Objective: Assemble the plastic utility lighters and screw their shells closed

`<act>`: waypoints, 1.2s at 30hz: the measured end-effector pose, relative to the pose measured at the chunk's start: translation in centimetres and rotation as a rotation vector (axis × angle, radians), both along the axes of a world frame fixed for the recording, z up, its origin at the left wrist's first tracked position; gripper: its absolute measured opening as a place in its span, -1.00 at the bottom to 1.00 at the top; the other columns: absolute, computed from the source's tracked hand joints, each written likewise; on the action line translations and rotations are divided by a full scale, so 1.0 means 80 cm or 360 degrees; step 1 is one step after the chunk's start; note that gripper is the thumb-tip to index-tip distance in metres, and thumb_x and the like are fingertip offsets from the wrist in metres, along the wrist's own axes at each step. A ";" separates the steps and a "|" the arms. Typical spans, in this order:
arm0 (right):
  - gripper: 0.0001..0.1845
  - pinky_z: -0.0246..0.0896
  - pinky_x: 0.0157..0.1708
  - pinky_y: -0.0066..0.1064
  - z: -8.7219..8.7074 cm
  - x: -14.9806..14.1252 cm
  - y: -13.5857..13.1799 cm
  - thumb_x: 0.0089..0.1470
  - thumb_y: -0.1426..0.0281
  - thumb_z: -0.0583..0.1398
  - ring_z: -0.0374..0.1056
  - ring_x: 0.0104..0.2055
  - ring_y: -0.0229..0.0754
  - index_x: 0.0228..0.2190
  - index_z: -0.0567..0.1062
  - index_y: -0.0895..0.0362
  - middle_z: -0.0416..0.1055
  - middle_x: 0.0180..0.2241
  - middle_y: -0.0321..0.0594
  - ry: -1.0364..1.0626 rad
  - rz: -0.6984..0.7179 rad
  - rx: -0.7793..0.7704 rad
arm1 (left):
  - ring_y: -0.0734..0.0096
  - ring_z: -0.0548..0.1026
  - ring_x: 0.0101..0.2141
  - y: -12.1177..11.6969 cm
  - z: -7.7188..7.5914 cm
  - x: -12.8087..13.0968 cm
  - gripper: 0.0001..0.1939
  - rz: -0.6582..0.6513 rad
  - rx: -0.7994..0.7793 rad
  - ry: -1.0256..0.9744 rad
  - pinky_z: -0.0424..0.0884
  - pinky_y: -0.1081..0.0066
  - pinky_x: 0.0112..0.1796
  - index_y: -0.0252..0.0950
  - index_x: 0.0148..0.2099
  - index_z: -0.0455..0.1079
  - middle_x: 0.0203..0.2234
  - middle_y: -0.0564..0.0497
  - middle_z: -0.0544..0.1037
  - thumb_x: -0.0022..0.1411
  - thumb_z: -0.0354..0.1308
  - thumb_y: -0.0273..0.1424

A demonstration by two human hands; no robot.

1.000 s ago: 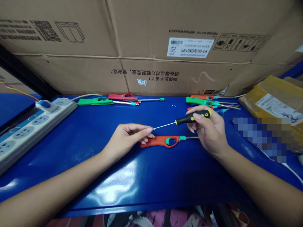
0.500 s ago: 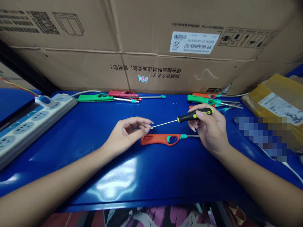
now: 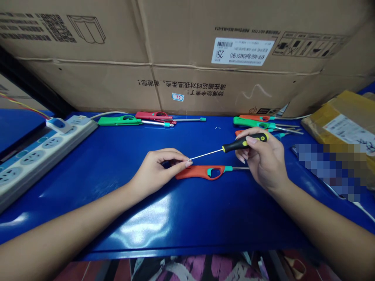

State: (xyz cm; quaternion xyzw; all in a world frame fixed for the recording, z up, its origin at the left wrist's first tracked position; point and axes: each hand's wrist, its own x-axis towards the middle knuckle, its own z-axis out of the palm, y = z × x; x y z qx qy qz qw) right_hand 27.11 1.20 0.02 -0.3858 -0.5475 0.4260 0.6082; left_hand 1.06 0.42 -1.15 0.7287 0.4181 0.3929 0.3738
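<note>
My right hand (image 3: pixel 263 160) grips a black and yellow screwdriver (image 3: pixel 241 144) by its handle, the thin shaft slanting down to the left. At the shaft's end, the thumb and fingertips of my left hand (image 3: pixel 164 168) are pinched together. Whatever they hold at the tip is too small to make out. Just below the shaft, an orange long-necked lighter (image 3: pixel 196 171) with a teal trigger lies on the blue table (image 3: pixel 211 210). The left thumb covers part of its rear end, and my right hand hides the end of its metal tube.
Green (image 3: pixel 117 120) and red lighters (image 3: pixel 154 115) lie at the back left; several more, including a green lighter (image 3: pixel 252 123), lie at the back right. A power strip (image 3: pixel 38 156) borders the left, a taped parcel (image 3: pixel 336 113) the right. A large carton (image 3: pixel 181 58) stands behind.
The left thumb and fingers, slightly apart before, have closed together at the screwdriver's tip. The whole view has shifted a little; the right hand keeps its grip.
</note>
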 end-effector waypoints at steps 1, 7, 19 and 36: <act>-0.93 0.05 -0.62 -0.40 -0.002 0.001 0.000 0.10 0.35 0.25 0.13 -0.61 -0.30 -0.37 0.57 0.04 0.22 -0.60 -0.38 -0.0006 0.0014 0.0003 | 0.42 0.58 -0.34 0.000 0.000 0.000 -0.87 -0.0013 0.0033 0.0018 0.45 0.47 -0.28 -0.28 -0.26 0.65 -0.34 -0.02 0.66 0.24 0.33 -0.34; -0.92 0.04 -0.61 -0.39 -0.006 0.003 0.000 0.11 0.33 0.26 0.15 -0.60 -0.30 -0.34 0.56 0.04 0.26 -0.56 -0.37 -0.0054 0.0026 0.0005 | 0.43 0.59 -0.33 -0.001 0.000 -0.002 -0.88 -0.0074 0.0156 0.0073 0.47 0.48 -0.26 -0.29 -0.23 0.65 -0.33 -0.03 0.67 0.27 0.31 -0.37; -0.96 0.09 -0.56 -0.40 -0.003 0.004 -0.003 0.11 0.37 0.27 0.19 -0.58 -0.32 -0.36 0.54 0.08 0.35 -0.52 -0.37 -0.0377 -0.0020 0.0189 | 0.41 0.57 -0.32 -0.001 -0.004 -0.006 -0.91 -0.0089 0.0491 0.0275 0.47 0.42 -0.24 -0.29 -0.24 0.62 -0.34 -0.01 0.66 0.28 0.29 -0.42; -0.93 0.47 -0.43 -0.46 0.072 -0.022 -0.028 0.19 0.42 0.29 0.50 -0.42 -0.30 -0.26 0.51 0.13 0.57 -0.29 -0.22 -0.0630 0.0470 0.0071 | 0.39 0.55 -0.30 -0.001 -0.004 -0.009 -0.94 -0.0192 0.0673 0.0456 0.42 0.36 -0.20 -0.28 -0.25 0.57 -0.33 0.03 0.66 0.29 0.27 -0.45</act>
